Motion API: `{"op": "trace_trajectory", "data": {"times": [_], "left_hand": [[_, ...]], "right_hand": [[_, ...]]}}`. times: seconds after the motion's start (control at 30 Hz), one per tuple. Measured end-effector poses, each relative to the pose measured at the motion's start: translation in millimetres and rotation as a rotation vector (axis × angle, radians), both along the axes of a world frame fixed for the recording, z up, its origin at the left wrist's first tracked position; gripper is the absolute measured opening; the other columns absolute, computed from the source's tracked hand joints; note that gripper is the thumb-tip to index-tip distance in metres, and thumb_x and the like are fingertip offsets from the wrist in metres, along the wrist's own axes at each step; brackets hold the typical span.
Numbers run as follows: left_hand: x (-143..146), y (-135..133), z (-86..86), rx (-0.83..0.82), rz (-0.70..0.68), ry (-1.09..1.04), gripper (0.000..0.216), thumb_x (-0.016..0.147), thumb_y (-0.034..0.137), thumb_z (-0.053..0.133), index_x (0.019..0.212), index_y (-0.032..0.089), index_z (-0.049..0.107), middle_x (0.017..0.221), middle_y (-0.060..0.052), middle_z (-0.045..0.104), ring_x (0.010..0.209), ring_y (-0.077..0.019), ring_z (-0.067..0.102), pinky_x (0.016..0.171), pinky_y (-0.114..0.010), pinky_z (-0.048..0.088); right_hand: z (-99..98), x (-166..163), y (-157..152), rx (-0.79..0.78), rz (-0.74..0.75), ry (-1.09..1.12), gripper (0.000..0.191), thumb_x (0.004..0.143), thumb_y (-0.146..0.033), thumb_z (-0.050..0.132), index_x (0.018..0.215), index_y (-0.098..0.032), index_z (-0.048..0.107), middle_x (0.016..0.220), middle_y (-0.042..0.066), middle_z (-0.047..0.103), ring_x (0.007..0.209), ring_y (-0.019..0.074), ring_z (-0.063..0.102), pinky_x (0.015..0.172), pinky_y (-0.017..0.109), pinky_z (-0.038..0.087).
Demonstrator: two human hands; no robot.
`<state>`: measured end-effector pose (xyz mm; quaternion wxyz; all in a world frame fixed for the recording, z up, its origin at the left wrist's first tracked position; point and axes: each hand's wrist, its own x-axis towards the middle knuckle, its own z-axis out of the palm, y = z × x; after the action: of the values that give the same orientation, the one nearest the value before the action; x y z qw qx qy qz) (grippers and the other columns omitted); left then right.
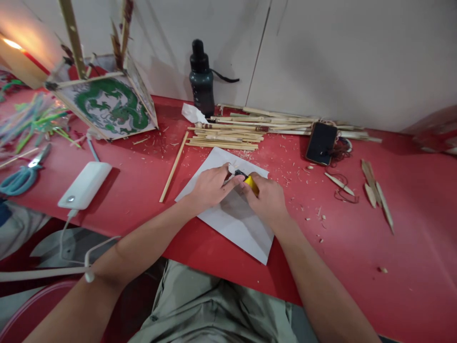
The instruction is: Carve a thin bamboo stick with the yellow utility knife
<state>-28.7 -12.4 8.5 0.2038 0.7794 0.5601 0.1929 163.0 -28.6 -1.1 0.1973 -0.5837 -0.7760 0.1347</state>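
My right hand (267, 194) is closed around a small yellow-and-black tool (252, 185), perhaps a utility knife; its working end is hard to make out. My left hand (213, 185) meets it from the other side, fingers curled and thumb against the black part. A small whitish piece (231, 169) shows at the left fingertips, its kind unclear. Both hands are over a white sheet of paper (250, 233) lying askew on the red table (342, 252). One thin bamboo stick (173, 166) lies just left of the paper.
Behind the paper lie several bamboo sticks (228, 138), a dark bottle (202, 85) and a phone (321, 143). Leftward are a dragon-painted lantern (110, 105), white power bank (85, 185), blue-handled scissors (21, 180) and a flame (12, 44). Pointed wood pieces (371, 183) and shavings lie right.
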Motion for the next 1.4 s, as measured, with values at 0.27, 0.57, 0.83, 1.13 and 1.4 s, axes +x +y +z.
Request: {"op": "trace_trajectory", "data": {"times": [0.27,0.57,0.83,1.13,1.4], "left_hand": [[-2,5,-7.8,0.005,-0.016,-0.005,0.067,0.097,0.075,0.029,0.088,0.017,0.062,0.076,-0.01,0.068,0.071,-0.0233,0.064,0.062,-0.032,0.035],[-3,3,-1.3,0.003,-0.061,-0.024,0.069,0.098,0.075,0.026,0.096,0.017,0.065,0.076,-0.009,0.069,0.07,-0.0235,0.065,0.062,-0.032,0.034],[0,2,-8.0,0.012,-0.048,-0.134,0.068,0.099,0.073,0.027,0.089,0.017,0.064,0.075,-0.008,0.067,0.069,-0.0211,0.062,0.063,-0.032,0.035],[2,2,-7.1,0.021,0.032,-0.128,0.059,0.099,0.069,0.037,0.082,0.019,0.063,0.071,-0.007,0.065,0.066,-0.0194,0.058,0.061,-0.032,0.03],[-1,3,-4.0,-0.015,-0.031,-0.093,0.067,0.099,0.073,0.03,0.097,0.017,0.065,0.071,-0.007,0.065,0.065,-0.021,0.059,0.061,-0.032,0.03]], "right_hand": [[3.4,0,-1,-0.041,-0.001,0.004,0.049,0.1,-0.062,0.037,0.089,-0.021,0.06,0.07,0.006,0.064,0.06,0.0189,0.051,0.057,0.031,0.022],[6.3,-1,-4,-0.091,0.061,0.127,0.053,0.101,-0.067,0.034,0.081,-0.022,0.054,0.065,0.004,0.059,0.058,0.0175,0.049,0.057,0.03,0.025],[8.0,-2,-6,-0.02,0.008,0.054,0.056,0.1,-0.069,0.032,0.085,-0.022,0.058,0.064,0.004,0.059,0.058,0.0183,0.049,0.056,0.031,0.023],[8.7,-6,-8,0.015,-0.098,-0.028,0.056,0.1,-0.069,0.033,0.089,-0.021,0.06,0.067,0.005,0.06,0.058,0.0182,0.046,0.057,0.032,0.019],[11.5,-4,-7,-0.142,0.043,0.182,0.053,0.101,-0.067,0.033,0.074,-0.023,0.045,0.063,0.001,0.053,0.057,0.0152,0.044,0.057,0.03,0.025]]}}
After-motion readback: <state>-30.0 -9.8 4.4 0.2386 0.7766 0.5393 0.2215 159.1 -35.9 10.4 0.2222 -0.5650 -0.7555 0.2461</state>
